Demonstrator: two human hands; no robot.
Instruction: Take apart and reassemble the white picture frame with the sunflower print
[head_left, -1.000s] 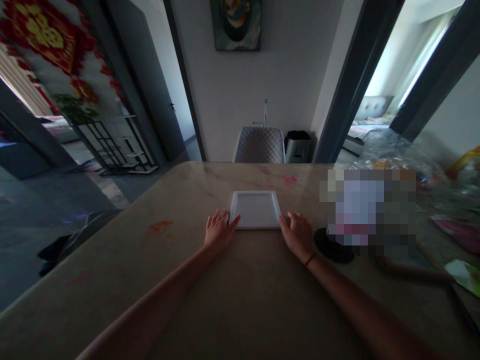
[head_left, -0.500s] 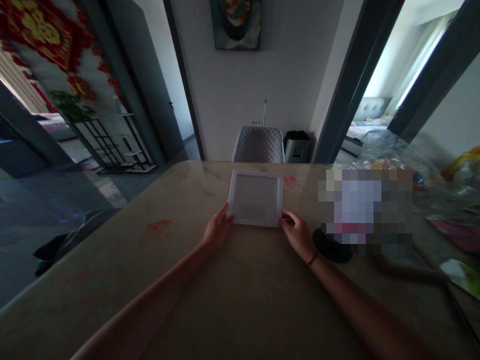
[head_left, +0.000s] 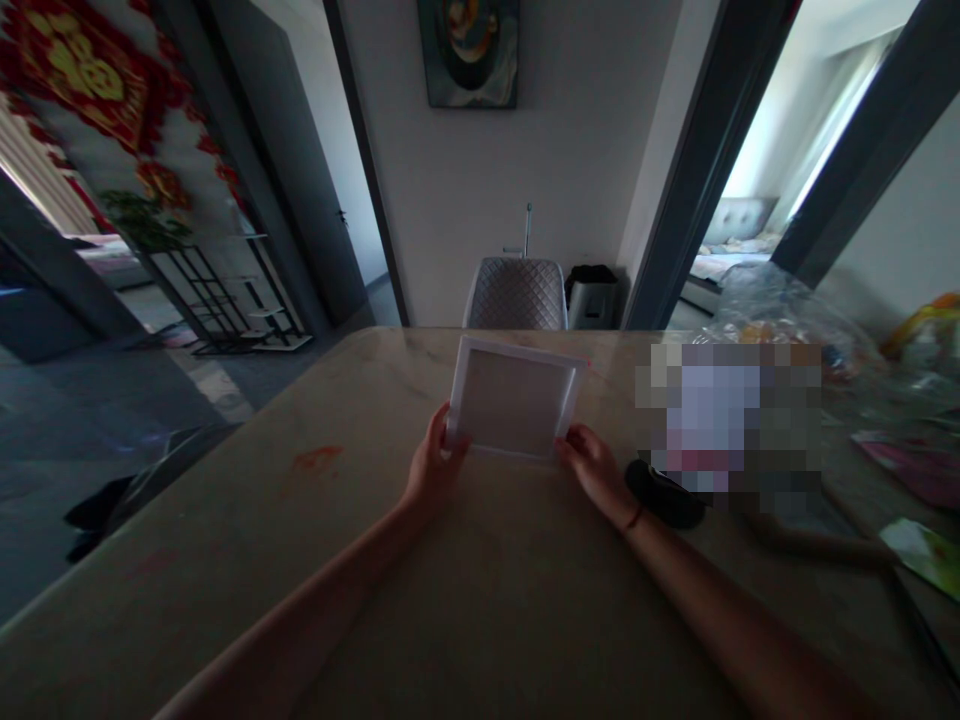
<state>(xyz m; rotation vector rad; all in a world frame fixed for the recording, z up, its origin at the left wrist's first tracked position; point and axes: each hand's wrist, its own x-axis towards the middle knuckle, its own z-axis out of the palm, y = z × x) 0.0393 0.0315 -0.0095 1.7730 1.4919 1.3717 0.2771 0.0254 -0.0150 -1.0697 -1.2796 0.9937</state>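
Note:
A translucent, shallow rectangular plastic box [head_left: 511, 402] with a pale raised rim is held between my two hands over the table. My left hand [head_left: 436, 462] grips its lower left corner, the thumb on the near face. My right hand [head_left: 594, 465] pinches the lower right corner, with a thin dark band around that wrist. The box is slightly tilted, its right side lower than its left. Whether anything lies inside it I cannot tell. Just right of my right hand sits a black rounded object [head_left: 666, 495], partly hidden by a blurred-out patch.
The stone-look table [head_left: 315, 560] has an orange smear [head_left: 316, 458] on the left. Clear plastic bags [head_left: 780, 310] and a green-and-white packet [head_left: 922, 555] lie on the right. A quilted chair [head_left: 517, 292] stands beyond the far edge, with a bin [head_left: 592, 297] beside it.
The box has turned a little clockwise, and its top right corner now reaches farther right, over the red mark on the table. Both hands keep hold of it.

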